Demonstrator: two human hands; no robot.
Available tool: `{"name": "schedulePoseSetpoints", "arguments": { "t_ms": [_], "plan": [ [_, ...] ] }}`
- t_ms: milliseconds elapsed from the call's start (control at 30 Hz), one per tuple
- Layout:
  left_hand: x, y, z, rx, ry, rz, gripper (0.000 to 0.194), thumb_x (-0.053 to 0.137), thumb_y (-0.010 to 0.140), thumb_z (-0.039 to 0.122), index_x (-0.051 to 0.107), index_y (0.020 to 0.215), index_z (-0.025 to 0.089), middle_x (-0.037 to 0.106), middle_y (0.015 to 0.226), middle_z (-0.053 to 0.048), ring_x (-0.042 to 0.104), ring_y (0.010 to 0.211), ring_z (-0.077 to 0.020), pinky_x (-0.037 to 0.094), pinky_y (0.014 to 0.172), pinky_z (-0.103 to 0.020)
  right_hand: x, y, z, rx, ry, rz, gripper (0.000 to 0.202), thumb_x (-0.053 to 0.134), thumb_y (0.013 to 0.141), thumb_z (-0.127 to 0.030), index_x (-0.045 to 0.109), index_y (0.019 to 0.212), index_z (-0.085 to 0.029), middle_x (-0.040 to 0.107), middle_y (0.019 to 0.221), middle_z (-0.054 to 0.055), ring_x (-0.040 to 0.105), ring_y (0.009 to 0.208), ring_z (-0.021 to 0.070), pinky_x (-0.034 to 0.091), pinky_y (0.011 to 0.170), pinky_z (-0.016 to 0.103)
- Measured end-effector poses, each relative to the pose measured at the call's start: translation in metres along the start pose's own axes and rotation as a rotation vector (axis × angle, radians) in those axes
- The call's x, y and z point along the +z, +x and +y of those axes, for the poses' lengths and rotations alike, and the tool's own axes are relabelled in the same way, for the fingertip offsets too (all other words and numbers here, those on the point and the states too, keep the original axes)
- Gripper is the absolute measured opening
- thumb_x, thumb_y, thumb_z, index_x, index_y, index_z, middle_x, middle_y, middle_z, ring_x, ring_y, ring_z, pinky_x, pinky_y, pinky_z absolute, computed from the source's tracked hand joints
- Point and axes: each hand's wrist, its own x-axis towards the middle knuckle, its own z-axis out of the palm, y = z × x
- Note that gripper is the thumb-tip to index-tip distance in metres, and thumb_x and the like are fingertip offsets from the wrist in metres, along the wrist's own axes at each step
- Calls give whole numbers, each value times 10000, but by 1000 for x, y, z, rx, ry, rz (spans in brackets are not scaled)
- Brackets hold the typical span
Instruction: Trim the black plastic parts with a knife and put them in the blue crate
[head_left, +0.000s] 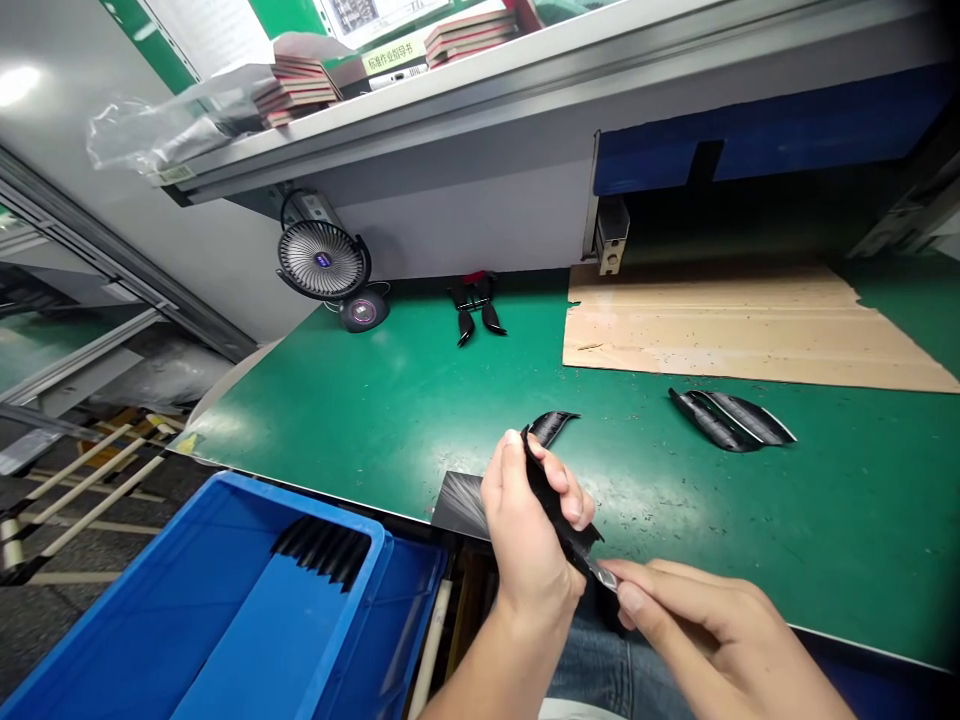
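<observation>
My left hand (pixel 525 520) is wrapped around a dark, curved black plastic part (pixel 553 500), held at a slant above the front edge of the table. Between the thumb and fingers of my right hand (pixel 690 610) is a small knife with a silver blade (pixel 604 577). Its metal meets the lower end of the black part; the handle is mostly hidden by my fingers. Just beyond my left hand lies another black curved piece (pixel 553 428). Farther right, a pair of glossy black curved pieces (pixel 731 420) rests on the green table (pixel 360 400).
At lower left stands a blue bin (pixel 225 610) with a row of black parts (pixel 322 550). A small fan (pixel 326 262), black-handled tools (pixel 477 308) and a cardboard sheet (pixel 720 330) are along the back. Dark shavings dot the table. A shelf (pixel 450 95) spans above.
</observation>
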Motion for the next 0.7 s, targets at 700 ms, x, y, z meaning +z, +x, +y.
{"name": "schedulePoseSetpoints", "arguments": {
  "t_ms": [700],
  "plan": [
    [-1, -7, -7, 95, 112, 49, 260, 479, 913, 355, 470, 723, 177, 453, 511, 51, 356, 367, -51, 311, 370, -167, 10, 1, -2, -99, -246, 266, 245, 411, 976, -295, 652, 983, -256, 555, 654, -14, 553, 526, 131, 421, 483, 214]
  ]
}}
